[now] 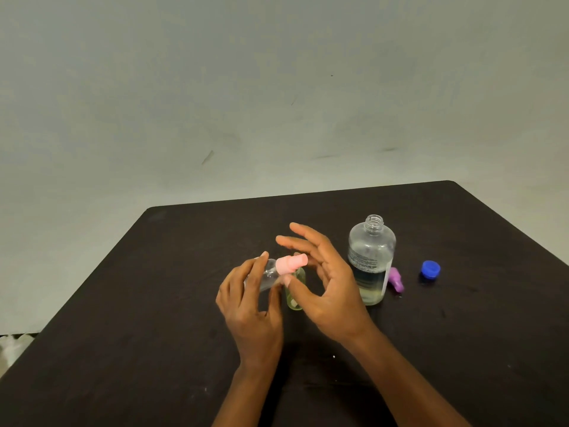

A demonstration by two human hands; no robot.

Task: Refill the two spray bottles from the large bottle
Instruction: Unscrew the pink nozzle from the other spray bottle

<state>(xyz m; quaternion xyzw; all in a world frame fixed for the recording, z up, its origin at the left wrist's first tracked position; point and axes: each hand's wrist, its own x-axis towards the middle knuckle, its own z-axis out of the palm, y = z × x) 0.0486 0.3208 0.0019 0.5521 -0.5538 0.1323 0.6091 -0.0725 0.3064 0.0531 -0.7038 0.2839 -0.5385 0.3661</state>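
Observation:
My left hand (249,306) grips a small clear spray bottle (267,275), tilted so its pink spray top (291,263) points right. My right hand (323,282) is spread beside that pink top, thumb close under it and fingers straight; I cannot tell whether the thumb touches it. Behind my hands a second small bottle (295,298) with yellowish liquid stands upright, uncapped. The large clear bottle (371,260) stands open to the right, partly filled. Its blue cap (430,269) lies on the table further right. A purple spray top (396,279) lies beside the large bottle.
Everything sits on a dark table (154,318) whose far edge meets a plain pale wall. Something white shows at the lower left past the table's edge.

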